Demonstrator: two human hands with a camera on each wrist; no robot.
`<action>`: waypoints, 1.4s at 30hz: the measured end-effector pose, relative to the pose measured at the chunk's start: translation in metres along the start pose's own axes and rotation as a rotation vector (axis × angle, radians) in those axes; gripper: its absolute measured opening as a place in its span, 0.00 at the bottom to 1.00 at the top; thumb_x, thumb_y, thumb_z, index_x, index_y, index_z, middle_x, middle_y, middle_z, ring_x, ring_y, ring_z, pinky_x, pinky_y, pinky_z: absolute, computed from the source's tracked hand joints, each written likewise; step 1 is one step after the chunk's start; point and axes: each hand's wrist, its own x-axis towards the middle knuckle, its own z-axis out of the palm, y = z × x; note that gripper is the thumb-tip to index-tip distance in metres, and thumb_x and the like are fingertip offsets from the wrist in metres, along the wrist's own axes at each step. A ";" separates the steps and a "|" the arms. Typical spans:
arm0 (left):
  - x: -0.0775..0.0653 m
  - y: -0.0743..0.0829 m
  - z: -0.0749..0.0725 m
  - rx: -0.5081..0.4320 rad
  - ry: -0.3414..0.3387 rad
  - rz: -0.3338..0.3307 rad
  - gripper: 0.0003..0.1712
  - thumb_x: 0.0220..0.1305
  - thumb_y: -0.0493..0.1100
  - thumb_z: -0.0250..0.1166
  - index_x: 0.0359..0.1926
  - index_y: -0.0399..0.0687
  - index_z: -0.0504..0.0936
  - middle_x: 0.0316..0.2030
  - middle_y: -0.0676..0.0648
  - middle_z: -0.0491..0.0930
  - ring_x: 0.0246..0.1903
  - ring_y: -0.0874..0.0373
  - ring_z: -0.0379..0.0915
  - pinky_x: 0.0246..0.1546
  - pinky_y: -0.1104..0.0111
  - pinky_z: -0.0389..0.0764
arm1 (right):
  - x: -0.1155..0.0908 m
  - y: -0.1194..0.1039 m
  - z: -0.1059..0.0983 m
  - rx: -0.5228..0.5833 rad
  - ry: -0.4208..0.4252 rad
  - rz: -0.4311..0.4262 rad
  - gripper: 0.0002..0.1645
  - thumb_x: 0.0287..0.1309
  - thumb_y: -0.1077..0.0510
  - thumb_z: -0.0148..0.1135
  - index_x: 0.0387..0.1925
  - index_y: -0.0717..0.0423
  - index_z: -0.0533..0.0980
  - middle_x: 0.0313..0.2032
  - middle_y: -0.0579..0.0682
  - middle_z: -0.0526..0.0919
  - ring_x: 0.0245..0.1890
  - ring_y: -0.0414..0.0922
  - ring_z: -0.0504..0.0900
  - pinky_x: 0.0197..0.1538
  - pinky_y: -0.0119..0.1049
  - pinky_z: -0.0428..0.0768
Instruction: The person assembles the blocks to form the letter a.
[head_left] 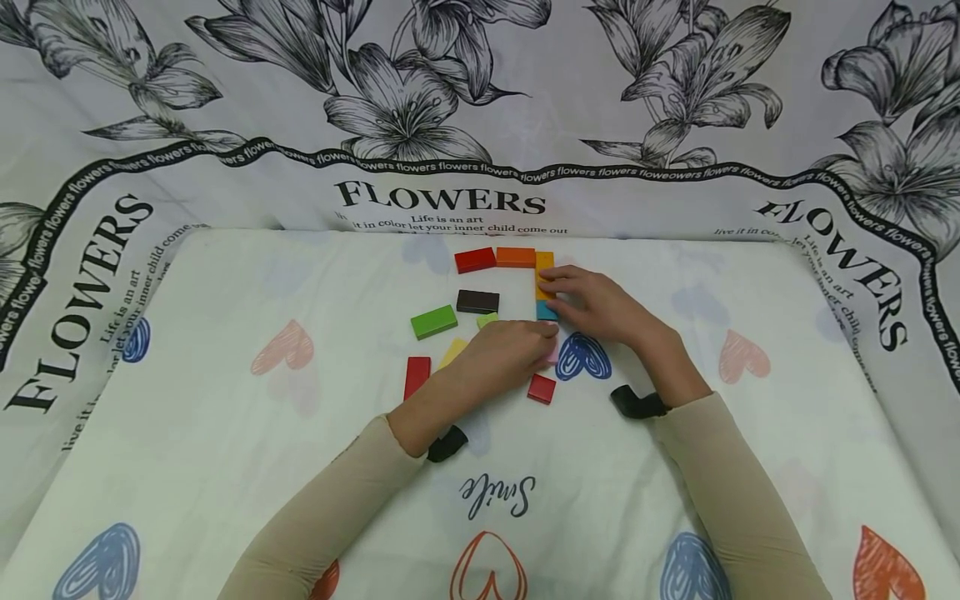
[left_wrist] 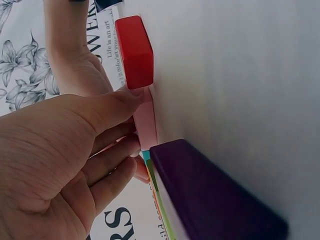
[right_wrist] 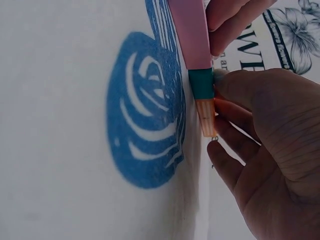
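My left hand (head_left: pixel 517 346) pinches a pink block (left_wrist: pixel 145 122) between thumb and curled fingers, at the near end of a column of blocks. Beyond the pink one, a blue-green block (right_wrist: pixel 201 84) and a yellow-orange block (head_left: pixel 544 262) continue the column end to end. From the right side, my right hand (head_left: pixel 603 307) touches the column, its thumb at the blue-green block and its fingers reaching to the yellow-orange one. A small red block (head_left: pixel 542 389) sits at the pink block's near end. Part of the pink block is hidden by the left fingers in the head view.
An orange block (head_left: pixel 516 257) and a red block (head_left: pixel 475 260) run left from the column's far end. Black (head_left: pixel 477 302), green (head_left: pixel 434 322), yellow (head_left: pixel 452 352) and red (head_left: pixel 417 377) blocks lie left of the column. A white cloth (head_left: pixel 315 467) printed with hearts covers the table.
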 end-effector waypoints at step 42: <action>-0.006 -0.005 0.002 0.005 0.039 0.047 0.25 0.77 0.51 0.64 0.69 0.48 0.80 0.70 0.47 0.80 0.70 0.54 0.77 0.71 0.64 0.79 | 0.000 -0.001 0.002 -0.015 0.020 -0.033 0.27 0.73 0.55 0.65 0.69 0.59 0.77 0.73 0.55 0.76 0.77 0.55 0.70 0.81 0.55 0.68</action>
